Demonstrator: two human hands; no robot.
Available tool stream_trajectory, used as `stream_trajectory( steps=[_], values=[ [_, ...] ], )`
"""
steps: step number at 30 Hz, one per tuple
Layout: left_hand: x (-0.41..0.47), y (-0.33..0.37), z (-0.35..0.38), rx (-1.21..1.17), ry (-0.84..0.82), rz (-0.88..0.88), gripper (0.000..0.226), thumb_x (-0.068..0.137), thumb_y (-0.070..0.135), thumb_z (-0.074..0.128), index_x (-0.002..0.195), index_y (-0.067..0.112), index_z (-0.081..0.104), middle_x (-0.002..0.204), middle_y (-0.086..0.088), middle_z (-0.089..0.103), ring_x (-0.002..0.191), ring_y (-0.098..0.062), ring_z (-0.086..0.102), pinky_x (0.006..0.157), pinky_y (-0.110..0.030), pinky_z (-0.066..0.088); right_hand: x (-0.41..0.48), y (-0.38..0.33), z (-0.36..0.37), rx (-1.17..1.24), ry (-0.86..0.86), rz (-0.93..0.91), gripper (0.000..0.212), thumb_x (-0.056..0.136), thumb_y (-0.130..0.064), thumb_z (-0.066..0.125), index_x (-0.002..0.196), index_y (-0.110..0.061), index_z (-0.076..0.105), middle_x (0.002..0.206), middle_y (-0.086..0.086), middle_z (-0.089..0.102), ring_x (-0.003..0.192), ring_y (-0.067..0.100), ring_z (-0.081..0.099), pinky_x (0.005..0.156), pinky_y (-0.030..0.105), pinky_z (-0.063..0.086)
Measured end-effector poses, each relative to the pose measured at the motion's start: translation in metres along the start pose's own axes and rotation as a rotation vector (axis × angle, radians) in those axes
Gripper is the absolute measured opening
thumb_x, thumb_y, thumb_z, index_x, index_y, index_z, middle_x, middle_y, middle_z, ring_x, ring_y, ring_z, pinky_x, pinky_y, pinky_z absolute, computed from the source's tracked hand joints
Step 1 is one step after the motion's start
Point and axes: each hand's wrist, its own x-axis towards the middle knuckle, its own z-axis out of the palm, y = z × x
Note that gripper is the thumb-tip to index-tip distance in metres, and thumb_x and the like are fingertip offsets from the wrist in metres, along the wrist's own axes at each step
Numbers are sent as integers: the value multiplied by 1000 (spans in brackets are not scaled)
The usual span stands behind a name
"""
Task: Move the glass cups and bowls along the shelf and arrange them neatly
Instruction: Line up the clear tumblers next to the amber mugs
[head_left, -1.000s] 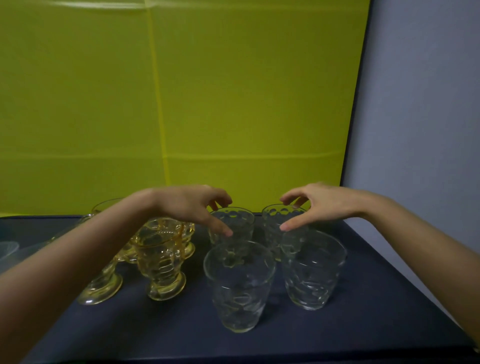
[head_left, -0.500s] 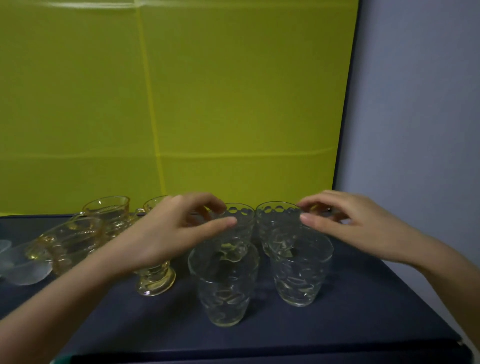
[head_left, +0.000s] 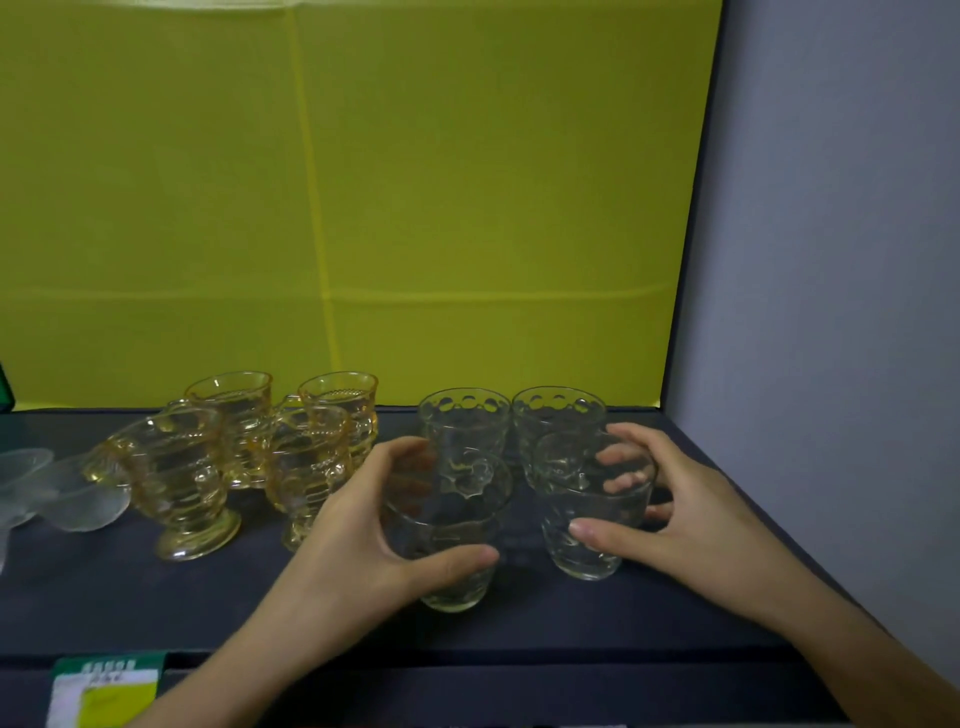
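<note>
Several clear glass tumblers stand on the dark shelf (head_left: 156, 613). My left hand (head_left: 358, 540) wraps around the front left tumbler (head_left: 457, 525), thumb in front and fingers behind. My right hand (head_left: 670, 514) grips the front right tumbler (head_left: 587, 519) the same way. Two more clear tumblers, the back left tumbler (head_left: 462, 421) and the back right tumbler (head_left: 558, 415), stand directly behind them. To the left sit several amber footed cups; the nearest amber cup (head_left: 176, 483) leans to the left, and another amber cup (head_left: 306, 473) stands beside my left hand.
Frosted clear glass bowls (head_left: 78, 493) lie at the far left of the shelf. A yellow panel (head_left: 363, 208) backs the shelf and a grey wall (head_left: 831, 312) closes its right side. A green and white label (head_left: 104, 691) sticks to the front edge.
Both hands dropped from the rims of the back tumblers and closed around the two front tumblers. The view shifted right, showing more amber cups and the bowls.
</note>
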Motion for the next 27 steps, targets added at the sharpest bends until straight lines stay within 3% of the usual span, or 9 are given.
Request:
stream_trajectory(
  steps=[6,12,17,23,27],
  values=[
    [9,7,-9,-60,-25,-5,100,19,70,79,107,30,54,102,9,67,91,-1,64,89,-29,51,3,-6,-7,6,36,5,88,31,-69,69,110,-37,49,103,-15,63,89,0,62,70,17,50],
    [48,53,-31,-96,59,54,99,22,55,80,112,25,53,105,10,65,92,-5,64,83,-28,55,36,-42,-37,-33,153,-61,98,32,-67,68,120,-26,49,108,-13,63,96,13,64,92,36,50],
    [88,66,-28,-95,133,23,109,27,50,88,122,15,48,113,2,62,97,-12,62,87,-36,53,73,-54,-41,-15,261,-33,105,32,-71,66,123,-25,47,112,-9,61,96,14,62,93,37,48],
    [111,42,-7,-90,177,-109,101,40,34,89,128,11,44,119,-4,58,101,-18,59,91,-38,50,93,-34,-22,-18,257,49,100,41,-63,76,126,-20,45,113,-6,60,97,19,62,92,40,49],
    [114,29,3,-60,193,-133,102,40,35,90,127,10,43,119,-6,58,104,-22,58,93,-43,49,92,-22,-11,-23,206,88,118,25,-77,65,127,-22,43,111,-7,58,99,20,61,92,45,49]
  ],
)
